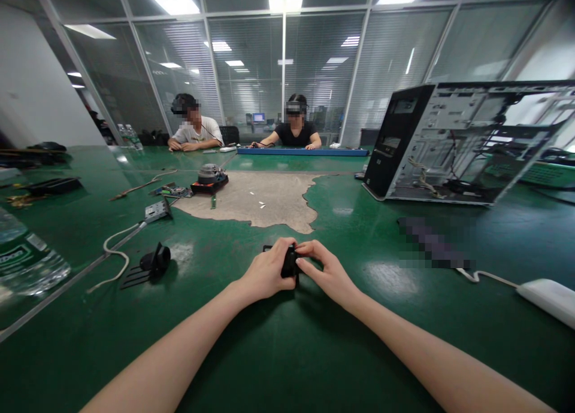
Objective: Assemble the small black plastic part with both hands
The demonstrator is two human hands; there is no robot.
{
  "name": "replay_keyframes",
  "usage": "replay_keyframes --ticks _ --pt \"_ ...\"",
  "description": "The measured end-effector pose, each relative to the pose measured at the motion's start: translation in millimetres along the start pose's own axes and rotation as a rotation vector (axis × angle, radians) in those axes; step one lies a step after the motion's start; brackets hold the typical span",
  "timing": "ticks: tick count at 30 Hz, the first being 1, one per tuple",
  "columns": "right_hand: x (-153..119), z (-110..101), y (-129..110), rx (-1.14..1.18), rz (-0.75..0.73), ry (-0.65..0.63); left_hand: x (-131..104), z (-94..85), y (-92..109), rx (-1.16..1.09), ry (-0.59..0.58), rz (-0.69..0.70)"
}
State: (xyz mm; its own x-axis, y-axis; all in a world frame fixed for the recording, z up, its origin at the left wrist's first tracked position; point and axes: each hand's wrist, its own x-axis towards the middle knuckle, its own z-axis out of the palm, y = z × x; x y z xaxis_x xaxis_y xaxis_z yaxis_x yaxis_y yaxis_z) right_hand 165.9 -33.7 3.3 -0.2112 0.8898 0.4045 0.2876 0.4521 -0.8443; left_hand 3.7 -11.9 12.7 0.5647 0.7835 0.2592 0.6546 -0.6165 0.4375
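Observation:
A small black part (290, 263) is held just above or on the green table (251, 353), in the middle of the view. My left hand (269, 268) wraps round it from the left, thumb low and fingers over the top. From the right, my right hand (321, 266) pinches at its edge with thumb and index finger. Much of the part is hidden by the fingers of my left hand. Another black part with thin prongs (153, 262) lies on the table to the left of my hands.
An open computer case (390, 143) stands at the right, near a blurred dark object (433, 242) and a white device (548, 299). At the left are a water bottle (29, 257), a metal connector (157, 210) and a heatsink (211, 175). Two people sit across the table.

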Motion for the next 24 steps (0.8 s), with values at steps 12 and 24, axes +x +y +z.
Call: replay_keyframes --ticks 12,24 --pt "-0.6 0.5 -0.3 0.074 0.068 -0.093 0.4 -0.1 0.1 -0.002 -0.010 -0.005" --pt "4.4 -17.2 3.8 0.227 0.243 -0.076 -0.2 -1.0 -0.4 0.033 -0.014 -0.005"
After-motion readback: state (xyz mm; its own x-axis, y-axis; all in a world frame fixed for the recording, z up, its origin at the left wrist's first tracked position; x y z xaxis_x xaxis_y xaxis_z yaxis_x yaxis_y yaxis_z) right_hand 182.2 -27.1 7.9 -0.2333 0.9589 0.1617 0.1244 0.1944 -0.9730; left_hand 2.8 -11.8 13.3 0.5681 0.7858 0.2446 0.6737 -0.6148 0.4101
